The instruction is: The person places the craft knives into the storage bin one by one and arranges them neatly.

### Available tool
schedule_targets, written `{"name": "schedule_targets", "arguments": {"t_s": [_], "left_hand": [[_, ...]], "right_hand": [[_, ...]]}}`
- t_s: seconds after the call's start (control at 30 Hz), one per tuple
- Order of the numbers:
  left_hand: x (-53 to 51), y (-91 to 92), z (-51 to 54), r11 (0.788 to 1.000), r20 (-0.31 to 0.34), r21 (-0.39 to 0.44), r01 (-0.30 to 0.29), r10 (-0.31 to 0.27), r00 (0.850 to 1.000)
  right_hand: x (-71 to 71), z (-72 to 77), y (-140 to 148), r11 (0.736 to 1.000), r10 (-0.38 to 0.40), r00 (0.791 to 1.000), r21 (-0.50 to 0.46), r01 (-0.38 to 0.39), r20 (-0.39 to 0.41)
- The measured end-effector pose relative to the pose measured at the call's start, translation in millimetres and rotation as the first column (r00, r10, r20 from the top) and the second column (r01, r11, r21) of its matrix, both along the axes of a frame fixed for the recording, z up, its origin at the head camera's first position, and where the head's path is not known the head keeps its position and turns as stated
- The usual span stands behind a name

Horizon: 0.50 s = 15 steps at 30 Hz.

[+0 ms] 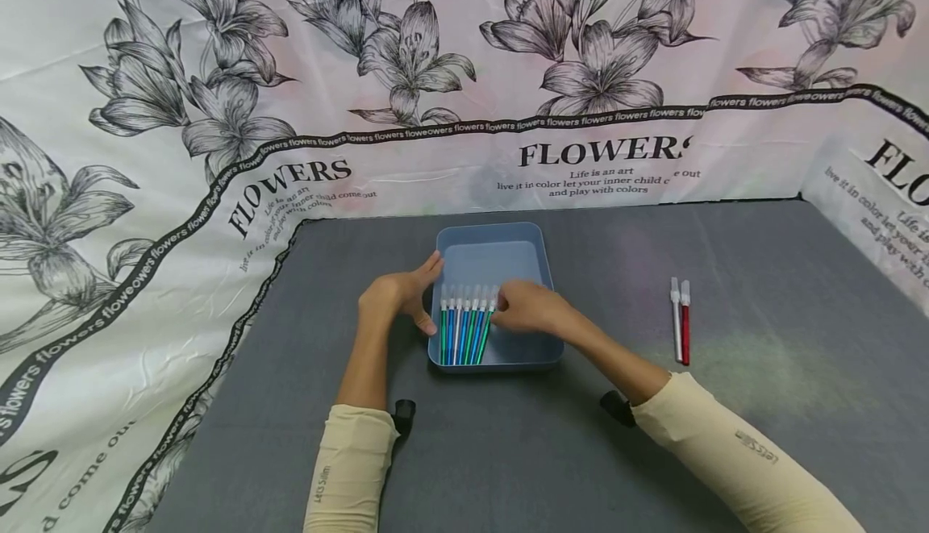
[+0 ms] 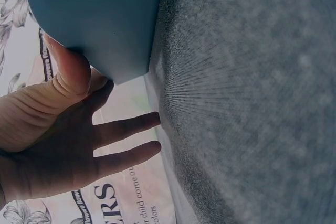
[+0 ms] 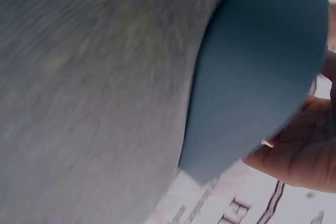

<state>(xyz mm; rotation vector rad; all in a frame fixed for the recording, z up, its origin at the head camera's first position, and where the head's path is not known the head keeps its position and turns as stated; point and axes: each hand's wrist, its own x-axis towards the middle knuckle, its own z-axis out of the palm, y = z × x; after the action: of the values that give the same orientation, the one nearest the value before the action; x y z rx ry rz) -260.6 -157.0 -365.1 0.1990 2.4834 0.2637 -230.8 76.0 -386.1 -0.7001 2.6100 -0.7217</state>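
A row of several slim craft knives (image 1: 460,331) with green, blue and silver barrels and clear caps lies along the left of a blue tray (image 1: 522,351). My right hand (image 1: 533,306) reaches over the tray's right side with curled fingers, pinching the rightmost green craft knife (image 1: 485,339) near its cap. In the right wrist view the tray's outer wall (image 3: 252,72) hides the fingertips. My left hand (image 1: 397,295) is at the tray's left side, fingers spread and mostly straight. Its thumb (image 2: 73,72) touches the tray by the rim.
Two more capped craft knives, one silver (image 1: 676,323) and one red (image 1: 685,327), lie side by side on the grey cloth (image 1: 617,275) right of the tray. A flower-printed curtain (image 1: 435,170) borders the table at the back and sides.
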Motion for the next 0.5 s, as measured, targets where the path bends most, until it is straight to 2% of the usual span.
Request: {"name": "schedule_targets", "arguments": {"t_s": [0.1,0.3,0.5], "left_hand": [[0.2,-0.3,0.7,1.0,-0.003,0.003,-0.012,0.012,1.0],[0.9,-0.4,1.3,1.0,-0.005,0.007,-0.016,0.016,1.0],[-0.4,-0.8,1.3,1.0,-0.011,-0.004,-0.003,0.003,1.0]], "right_hand": [[1.0,5.2,17,0.997,-0.062,0.996,-0.048,0.06,-0.06],[-0.8,14.8,55,0.979,-0.192,0.973,-0.093,0.181,-0.128],[-1.9,24.5,97,0.97,-0.242,0.96,-0.071,0.234,-0.139]]}}
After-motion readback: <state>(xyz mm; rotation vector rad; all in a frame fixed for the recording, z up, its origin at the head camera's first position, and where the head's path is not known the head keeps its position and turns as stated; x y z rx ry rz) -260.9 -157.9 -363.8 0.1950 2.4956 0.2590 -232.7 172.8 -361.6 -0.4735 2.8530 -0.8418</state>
